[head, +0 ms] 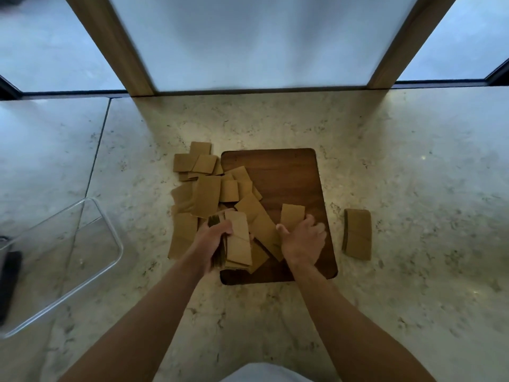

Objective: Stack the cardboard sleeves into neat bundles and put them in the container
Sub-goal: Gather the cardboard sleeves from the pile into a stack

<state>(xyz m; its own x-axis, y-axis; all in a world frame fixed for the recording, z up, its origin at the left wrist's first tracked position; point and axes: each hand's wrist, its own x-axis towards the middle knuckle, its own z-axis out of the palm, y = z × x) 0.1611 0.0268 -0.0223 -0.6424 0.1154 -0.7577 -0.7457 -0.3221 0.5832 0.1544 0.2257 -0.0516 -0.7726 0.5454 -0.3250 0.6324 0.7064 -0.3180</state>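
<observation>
1. L hand (213, 238) grips a partial bundle of cardboard sleeves (238, 244) from its left side; fingers wrapped round the edge, closed on the bundle. Bundle's long axis runs roughly toward/away from the person, sitting at the near-left corner of the wooden board (292, 172).
2. R hand (303, 239) lies flat, palm down, on the board w/ fingers spread wide, fingertips on a single loose sleeve (292, 215). Not pinching it; holds nothing as far as can be seen.
3. Key relation: that loose sleeve is just ahead of the R fingers and just right of the bundle. Its long axis also runs about fore-aft, so it looks nearly aligned w/ the bundle already. R hand is clearly the nearer one. Judgement: likely next is sliding or lifting it leftward onto the bundle.
4. Rest of the sleeves: a loose pile (205, 188) spread over the board's left edge and the marble surface (413, 161) beyond the L hand, lying at mixed angles. One small finished-looking stack (357, 234) sits apart on the surface, right of the board.
5. Clear plastic container (110, 230) stands to the far left, nearer the L arm; looks empty, though part is cut off by the frame edge.
6. Writing/brands: none readable. Sleeves are plain brown, frame slightly blurred.
</observation>
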